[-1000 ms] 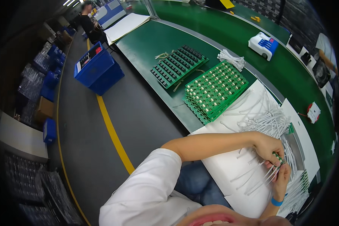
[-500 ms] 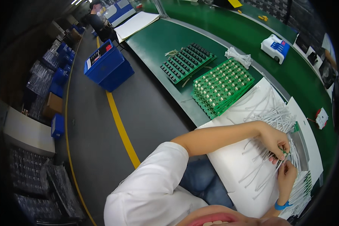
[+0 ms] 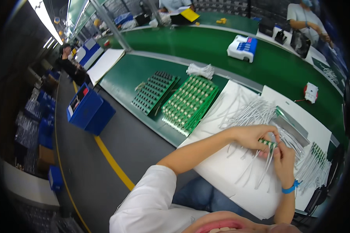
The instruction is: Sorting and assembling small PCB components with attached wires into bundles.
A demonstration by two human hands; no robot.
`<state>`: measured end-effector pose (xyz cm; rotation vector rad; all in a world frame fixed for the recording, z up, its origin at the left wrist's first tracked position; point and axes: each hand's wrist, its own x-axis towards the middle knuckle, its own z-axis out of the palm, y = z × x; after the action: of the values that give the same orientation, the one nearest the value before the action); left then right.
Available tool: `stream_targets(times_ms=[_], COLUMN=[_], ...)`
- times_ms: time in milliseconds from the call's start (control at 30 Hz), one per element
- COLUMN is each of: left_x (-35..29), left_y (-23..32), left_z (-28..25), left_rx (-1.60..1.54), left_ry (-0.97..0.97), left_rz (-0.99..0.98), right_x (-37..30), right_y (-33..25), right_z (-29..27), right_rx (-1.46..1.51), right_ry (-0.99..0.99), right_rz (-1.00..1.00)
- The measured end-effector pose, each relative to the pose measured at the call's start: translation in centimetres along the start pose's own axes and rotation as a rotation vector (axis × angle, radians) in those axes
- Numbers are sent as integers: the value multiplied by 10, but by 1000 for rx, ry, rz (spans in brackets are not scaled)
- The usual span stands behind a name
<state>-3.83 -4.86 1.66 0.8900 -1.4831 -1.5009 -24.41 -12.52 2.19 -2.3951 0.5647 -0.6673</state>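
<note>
My left hand is closed round a short green circuit board strip with white cables hanging from it. At the strip's right end, the fingers of my right hand pinch its edge; exactly what lies between those fingertips is partly hidden. A blue band circles my right wrist. Loose white cables lie in a heap on the white sheet beyond my left hand. Right of my right hand lies a row of green board strips with white cables attached.
A metal bar lies just beyond my hands. Further left are stacked green circuit boards, a board with black parts and a cable bundle. A blue-and-white device stands behind. Blue bins are on the floor; co-workers sit opposite.
The head view has swung, so the bench now appears further left and lower. My hands remain together on the strip, which shows more clearly now between my fingers.
</note>
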Motion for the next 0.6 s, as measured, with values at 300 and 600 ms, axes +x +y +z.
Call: stream_targets(times_ms=[300,600], left_x=[0,3], left_y=[6,4], left_z=[20,22], left_rx=[102,233], left_ry=[62,187], left_rz=[-31,-242], right_x=[-14,-7], right_y=[11,31], right_z=[11,5], right_rx=[533,809], right_ry=[-61,-327], right_rz=[107,303])
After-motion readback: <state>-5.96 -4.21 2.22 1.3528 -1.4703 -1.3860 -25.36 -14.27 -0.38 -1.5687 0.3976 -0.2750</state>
